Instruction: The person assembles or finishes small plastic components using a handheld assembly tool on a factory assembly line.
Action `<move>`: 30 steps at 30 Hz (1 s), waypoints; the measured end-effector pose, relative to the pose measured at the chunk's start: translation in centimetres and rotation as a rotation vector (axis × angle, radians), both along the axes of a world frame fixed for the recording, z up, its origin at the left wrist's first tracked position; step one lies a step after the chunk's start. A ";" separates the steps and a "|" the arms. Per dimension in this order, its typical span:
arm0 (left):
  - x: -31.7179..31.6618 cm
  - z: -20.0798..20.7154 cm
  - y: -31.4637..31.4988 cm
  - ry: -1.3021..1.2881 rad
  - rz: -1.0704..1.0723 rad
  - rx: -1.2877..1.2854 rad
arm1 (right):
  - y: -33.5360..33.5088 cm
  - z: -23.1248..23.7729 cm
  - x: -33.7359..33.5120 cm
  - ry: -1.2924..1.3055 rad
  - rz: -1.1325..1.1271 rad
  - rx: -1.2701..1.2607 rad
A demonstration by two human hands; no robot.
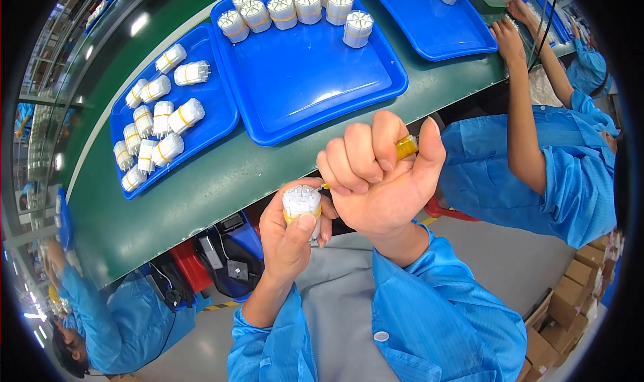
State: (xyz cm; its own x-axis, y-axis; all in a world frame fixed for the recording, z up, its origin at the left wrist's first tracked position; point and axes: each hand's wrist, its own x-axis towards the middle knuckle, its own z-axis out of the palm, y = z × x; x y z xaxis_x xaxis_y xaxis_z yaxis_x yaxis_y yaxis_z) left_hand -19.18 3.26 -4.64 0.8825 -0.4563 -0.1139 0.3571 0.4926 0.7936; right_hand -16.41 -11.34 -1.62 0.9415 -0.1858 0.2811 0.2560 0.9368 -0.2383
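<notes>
My left hand [285,231] is wrapped round a white cylindrical bundle [302,199] with a yellow band about its middle. Its segmented end faces up, in front of the bench edge. In my closed right hand [382,174] is a slim tool with a yellow handle [406,147]. The handle sticks out between thumb and forefinger, while the thin tip reaches past the little finger to the bundle's upper right edge. Whether the tip touches the bundle I cannot tell. Most of the tool is hidden in the fist, so its exact kind does not show.
Past my hands, a blue tray [315,107] on the green bench [221,181] carries several upright bundles along its far side. The left blue tray [218,107] has several lying bundles. At the right stand another blue tray [436,33] and a co-worker's arm [526,127].
</notes>
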 end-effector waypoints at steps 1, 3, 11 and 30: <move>0.0 0.0 0.0 0.002 0.000 0.008 | 0.1 0.0 0.1 0.005 0.010 0.007; -0.2 0.0 0.0 -0.008 0.007 0.028 | 0.2 0.0 0.1 0.019 0.015 -0.001; -0.1 -0.2 0.0 -0.039 0.027 0.139 | 0.1 -0.3 0.5 0.065 0.056 -0.041; 7.4 3.1 8.1 -0.470 0.455 0.600 | -0.7 -2.2 2.1 0.039 -0.086 -0.148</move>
